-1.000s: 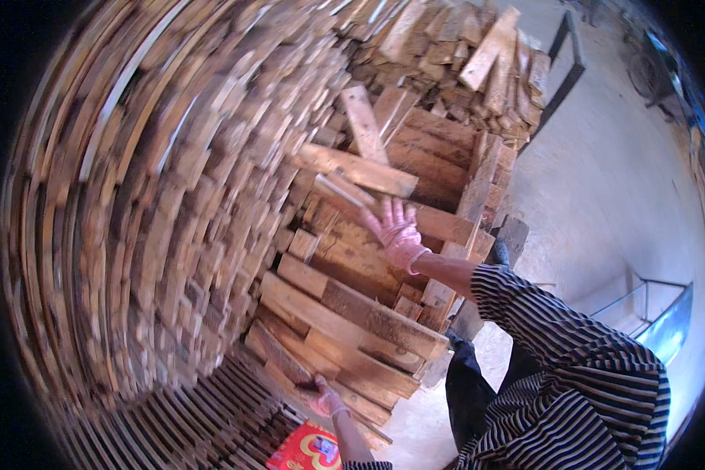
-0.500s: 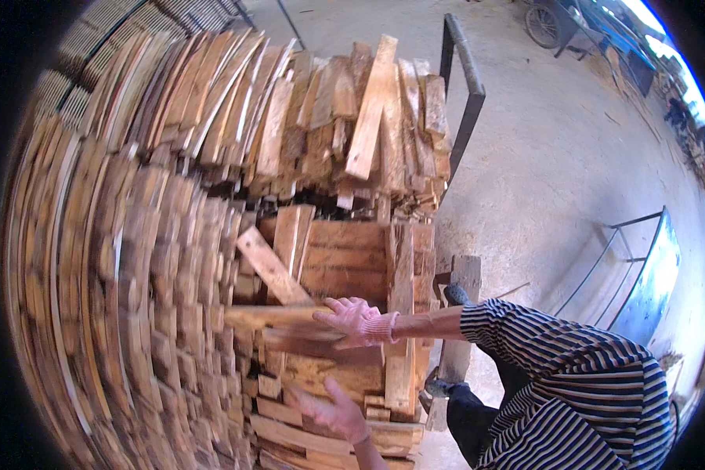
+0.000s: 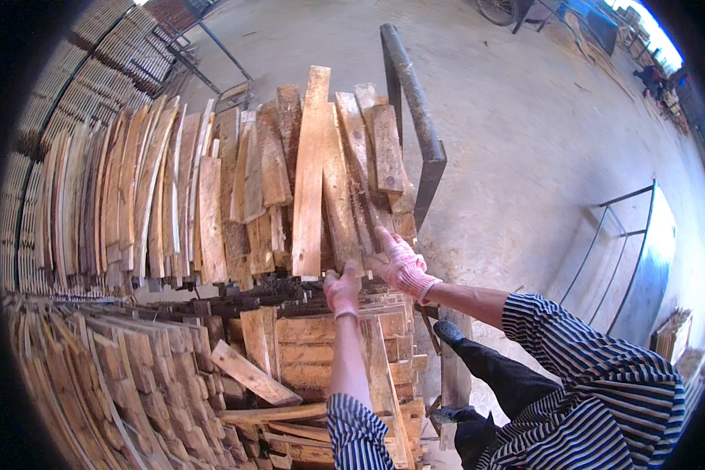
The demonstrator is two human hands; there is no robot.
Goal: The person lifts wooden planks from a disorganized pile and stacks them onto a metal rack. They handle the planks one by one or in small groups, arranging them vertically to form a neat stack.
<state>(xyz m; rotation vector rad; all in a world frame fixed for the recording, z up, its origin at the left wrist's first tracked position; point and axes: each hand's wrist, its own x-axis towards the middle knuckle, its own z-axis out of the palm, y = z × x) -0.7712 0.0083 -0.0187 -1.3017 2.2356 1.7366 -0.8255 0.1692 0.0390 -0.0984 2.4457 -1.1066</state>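
My left hand, in a pink glove, is closed around the near end of a rough wooden board in the far stack. Right of it, my right hand, also in a pink glove, rests against the near ends of neighbouring boards, its fingers stretched out and apart. Just left of these, a lighter board lies on top, pointing away from me. Part of the left hand's grip is hidden behind its own back.
A layered wood stack fills the near left. Below my hands, a loose slanted board lies over a pile of planks. A metal frame post stands right of the far stack. Farther right is a metal-legged stand on concrete.
Both hands have moved away from the near planks to the far stack. My left hand has closed on a board there. The view has shifted toward the far stack.
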